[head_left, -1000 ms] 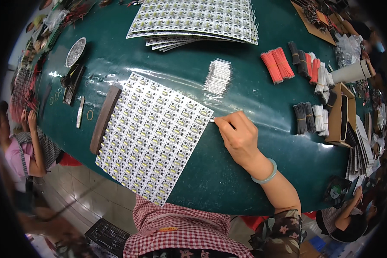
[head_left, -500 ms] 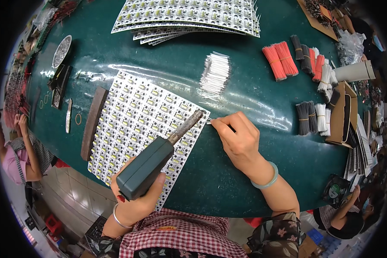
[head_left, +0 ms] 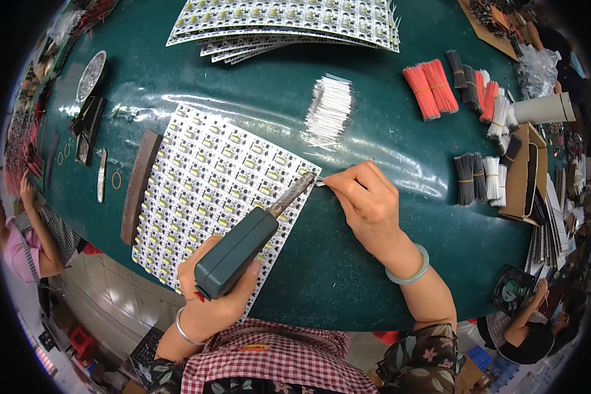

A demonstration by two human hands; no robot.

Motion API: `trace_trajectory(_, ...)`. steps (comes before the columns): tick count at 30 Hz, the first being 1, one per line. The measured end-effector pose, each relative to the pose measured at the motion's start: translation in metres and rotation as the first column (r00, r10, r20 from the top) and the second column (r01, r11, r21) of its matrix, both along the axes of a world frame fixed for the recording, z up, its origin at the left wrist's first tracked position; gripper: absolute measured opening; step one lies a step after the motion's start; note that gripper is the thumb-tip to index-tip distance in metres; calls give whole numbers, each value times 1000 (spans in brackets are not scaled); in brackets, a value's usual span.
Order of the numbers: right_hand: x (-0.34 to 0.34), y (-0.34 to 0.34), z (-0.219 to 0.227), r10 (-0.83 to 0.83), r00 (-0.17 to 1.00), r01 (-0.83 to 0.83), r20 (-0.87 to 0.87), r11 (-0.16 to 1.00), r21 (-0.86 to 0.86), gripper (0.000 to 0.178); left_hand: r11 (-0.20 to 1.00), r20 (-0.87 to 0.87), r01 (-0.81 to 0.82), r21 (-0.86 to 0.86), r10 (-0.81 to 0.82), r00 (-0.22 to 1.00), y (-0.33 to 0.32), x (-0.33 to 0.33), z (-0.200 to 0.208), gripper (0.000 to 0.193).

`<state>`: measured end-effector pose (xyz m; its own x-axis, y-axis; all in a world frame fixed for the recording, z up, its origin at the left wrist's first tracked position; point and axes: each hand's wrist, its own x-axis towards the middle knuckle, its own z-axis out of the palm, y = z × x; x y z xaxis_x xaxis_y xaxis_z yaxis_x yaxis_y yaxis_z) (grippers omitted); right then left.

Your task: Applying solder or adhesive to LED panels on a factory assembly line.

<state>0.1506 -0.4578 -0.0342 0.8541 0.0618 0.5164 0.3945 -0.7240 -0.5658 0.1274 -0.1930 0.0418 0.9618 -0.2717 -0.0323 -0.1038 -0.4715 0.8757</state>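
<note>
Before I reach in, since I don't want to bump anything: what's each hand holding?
Left hand: closed around a dark green soldering iron.
Right hand: fingertips pinched on thin white wire by the board's corner.

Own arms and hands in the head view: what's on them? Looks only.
Both ungloved. Left hand: thin silver-coloured bracelet at the wrist. Right hand: thicker, rounded pale green bangle. Both forearms bare below dark sleeves; the right sleeve shows pinkish flowers and greenish leaves, the left sleeve similar but less visible.
</note>
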Motion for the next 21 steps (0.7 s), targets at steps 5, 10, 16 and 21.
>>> trace_trajectory(5, 0, 0, -2, 0, 1000, 0, -2, 1000, -8, 20, 1000, 8, 8, 21, -8, 1000, 0, 0, -5, 18)
trace_trajectory(10, -1, -1, -1, 10, 1000, -10, 9, 1000, -10, 21, 998, 43, 30, 58, -32, 999, 0, -4, -3, 16)
trace_trajectory(16, -1, 0, 0, 3, 1000, -3, 3, 999, -39, 23, 992, 47, 62, 112, -67, 997, 7, -4, 5, 20)
trace_trajectory(21, -2, 0, -2, -5, 1000, 5, 15, 999, -33, 23, 986, -199, -150, -76, 132, 971, 20, -23, 1, 33)
